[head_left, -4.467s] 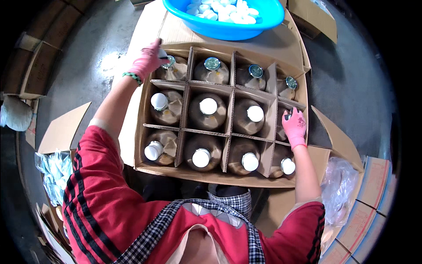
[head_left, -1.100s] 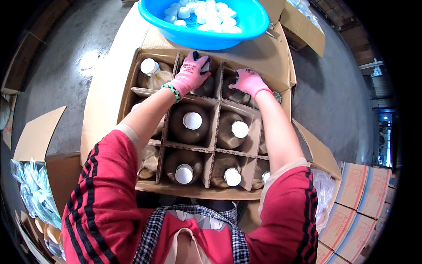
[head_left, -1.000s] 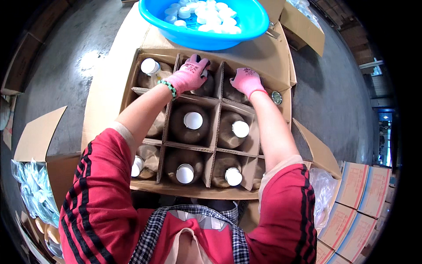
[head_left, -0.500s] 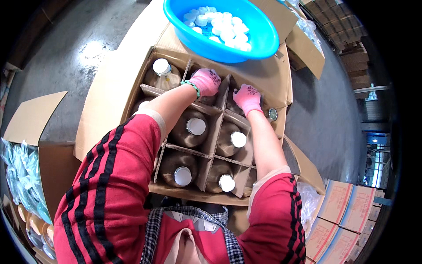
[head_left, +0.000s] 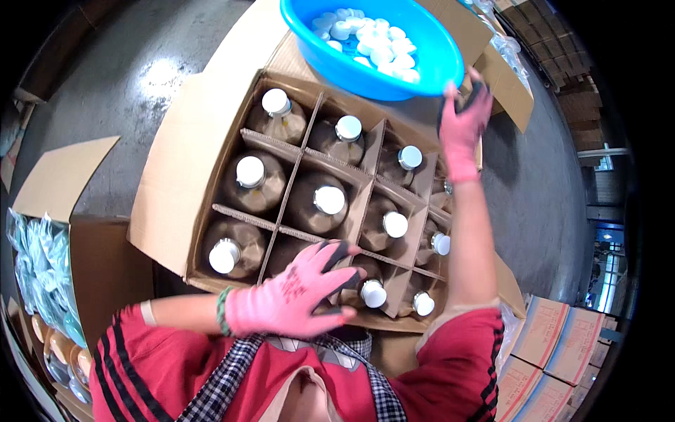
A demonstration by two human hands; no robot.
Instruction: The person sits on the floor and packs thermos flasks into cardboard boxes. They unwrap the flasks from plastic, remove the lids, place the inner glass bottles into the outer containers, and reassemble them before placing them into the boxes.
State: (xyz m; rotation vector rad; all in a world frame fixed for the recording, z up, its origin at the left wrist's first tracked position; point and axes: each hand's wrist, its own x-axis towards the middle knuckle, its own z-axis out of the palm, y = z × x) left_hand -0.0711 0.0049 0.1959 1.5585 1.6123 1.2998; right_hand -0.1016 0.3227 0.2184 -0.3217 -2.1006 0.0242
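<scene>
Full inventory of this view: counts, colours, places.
divided carton: one, brown, centre
bottles: twelve, transparent, in carton, one mostly hidden
fitted caps: ten visible, white, on bottles
basin: one, blue, top centre
loose caps: many, white, in basin
side box: one, brown, left
plastic bags: several, pale green, side box
striped cartons: several, tan, lower right
open box: one, brown, upper right
apron: one, checked, bottom
sleeves: two, red, bottom
left hand: one, pink-gloved, over near bottles
right hand: one, pink-gloved, beside basin

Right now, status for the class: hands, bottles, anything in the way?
Left hand open over near side of carton. Right hand open beside blue basin, contact unclear. Bottles inside; left hand and right forearm hide parts of some.
</scene>
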